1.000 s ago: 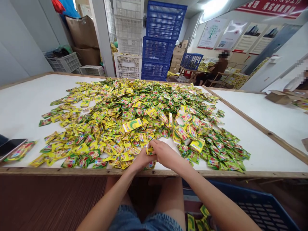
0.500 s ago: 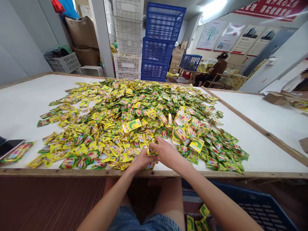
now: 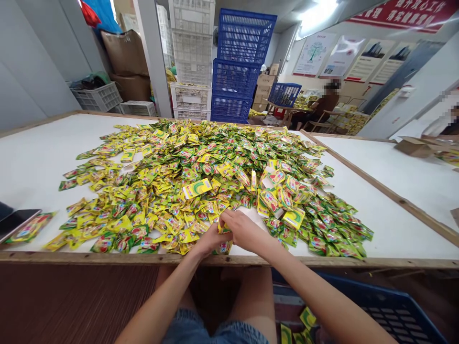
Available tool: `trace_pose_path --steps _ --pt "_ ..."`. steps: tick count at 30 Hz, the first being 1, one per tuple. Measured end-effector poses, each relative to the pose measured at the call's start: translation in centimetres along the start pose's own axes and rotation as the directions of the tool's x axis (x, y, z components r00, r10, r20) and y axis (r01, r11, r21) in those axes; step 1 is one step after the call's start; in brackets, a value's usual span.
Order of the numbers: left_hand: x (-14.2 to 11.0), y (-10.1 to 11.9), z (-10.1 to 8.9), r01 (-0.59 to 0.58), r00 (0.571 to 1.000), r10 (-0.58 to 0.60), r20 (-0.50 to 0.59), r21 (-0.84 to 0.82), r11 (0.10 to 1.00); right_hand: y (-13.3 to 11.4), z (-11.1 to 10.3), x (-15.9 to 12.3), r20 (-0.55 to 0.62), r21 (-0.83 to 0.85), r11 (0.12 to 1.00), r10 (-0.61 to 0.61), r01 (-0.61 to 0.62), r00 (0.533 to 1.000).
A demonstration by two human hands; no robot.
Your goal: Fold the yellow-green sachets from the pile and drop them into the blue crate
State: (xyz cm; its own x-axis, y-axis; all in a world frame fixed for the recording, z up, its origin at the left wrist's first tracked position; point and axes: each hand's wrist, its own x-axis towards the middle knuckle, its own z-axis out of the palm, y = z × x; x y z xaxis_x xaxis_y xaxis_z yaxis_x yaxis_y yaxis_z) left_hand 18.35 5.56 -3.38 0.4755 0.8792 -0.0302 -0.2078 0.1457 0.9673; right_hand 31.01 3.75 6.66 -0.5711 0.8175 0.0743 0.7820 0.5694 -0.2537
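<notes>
Close together at the table's front edge, both my hands are closed around a small yellow box (image 3: 224, 229), which my fingers largely cover. My left hand (image 3: 211, 239) grips it from the left and below. Over its top and right side curl the fingers of my right hand (image 3: 245, 231). Just beneath them lies a printed packet (image 3: 225, 247), partly hidden. A wide heap of small yellow and green sachets (image 3: 168, 191) spreads beyond my hands. To the right, several printed boxes (image 3: 276, 193) are piled on the sachets, and a flat yellow box (image 3: 197, 188) rests on the heap.
A wooden strip (image 3: 380, 186) divides the white tabletop (image 3: 344, 167) on the right. A phone (image 3: 19, 222) lies at the left edge. Below the table at right is a blue basket (image 3: 390, 310). Stacked blue crates (image 3: 233, 76) stand behind; a person (image 3: 324, 105) sits farther back.
My right hand has shifted slightly left, its fingers closing nearer the top of the box. My left hand stays almost in place. The whole view has tilted slightly.
</notes>
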Motion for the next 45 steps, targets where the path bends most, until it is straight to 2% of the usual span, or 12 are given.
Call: trace_pose_path --steps 4,9,11,15,18,23,26,29,31,35,42,45 --pt "-0.2 0.1 0.1 0.033 0.998 -0.032 0.051 -0.031 0.999 0.6 1.7 0.2 -0.229 0.193 0.973 0.171 -0.128 0.958" --pt "-0.4 0.2 0.0 0.018 0.999 -0.016 -0.047 0.052 0.998 0.5 3.8 -1.3 -0.397 0.177 0.980 0.155 -0.091 0.905" --pt "-0.8 0.4 0.0 -0.028 0.997 0.032 -0.074 0.061 0.998 0.6 4.9 -2.2 -0.432 0.250 0.962 0.214 -0.111 0.876" --pt "-2.5 1.1 0.0 -0.152 0.971 0.163 -0.176 0.073 0.986 1.0 7.1 -3.2 -0.388 0.659 0.748 0.425 -0.076 0.818" --pt "-3.5 1.1 0.1 -0.170 0.967 0.182 -0.180 0.079 0.982 1.0 8.2 -3.2 -0.353 0.786 0.618 0.467 -0.013 0.811" --pt "-3.6 1.0 -0.3 -0.190 0.955 0.245 -0.168 0.289 0.938 1.0 7.8 -2.5 -0.367 0.718 0.696 0.403 -0.020 0.839" --pt "-3.2 1.4 -0.5 -0.211 0.940 0.304 -0.153 0.438 0.874 1.1 7.5 -2.0 -0.421 0.688 0.725 0.408 -0.008 0.810" --pt "-3.0 1.7 -0.5 -0.269 0.909 0.358 -0.212 0.355 0.895 1.1 7.5 -1.8 -0.431 0.730 0.683 0.457 0.003 0.778" --pt "-3.0 1.7 -0.5 -0.287 0.907 0.357 -0.224 0.291 0.913 0.9 7.3 -1.9 -0.433 0.721 0.693 0.429 0.019 0.793" --pt "-3.1 1.7 -0.8 -0.256 0.925 0.333 -0.182 0.348 0.902 0.6 7.0 -2.1 -0.444 0.670 0.740 0.348 0.048 0.826" --pt "-2.1 2.5 -1.3 -0.171 0.937 0.256 -0.237 0.328 0.929 0.7 6.8 -1.3 -0.369 0.757 0.651 0.503 -0.062 0.782" --pt "-1.9 2.1 -1.6 -0.179 0.939 0.260 -0.224 0.327 0.928 0.8 7.1 -1.3 -0.360 0.754 0.653 0.491 -0.062 0.793"
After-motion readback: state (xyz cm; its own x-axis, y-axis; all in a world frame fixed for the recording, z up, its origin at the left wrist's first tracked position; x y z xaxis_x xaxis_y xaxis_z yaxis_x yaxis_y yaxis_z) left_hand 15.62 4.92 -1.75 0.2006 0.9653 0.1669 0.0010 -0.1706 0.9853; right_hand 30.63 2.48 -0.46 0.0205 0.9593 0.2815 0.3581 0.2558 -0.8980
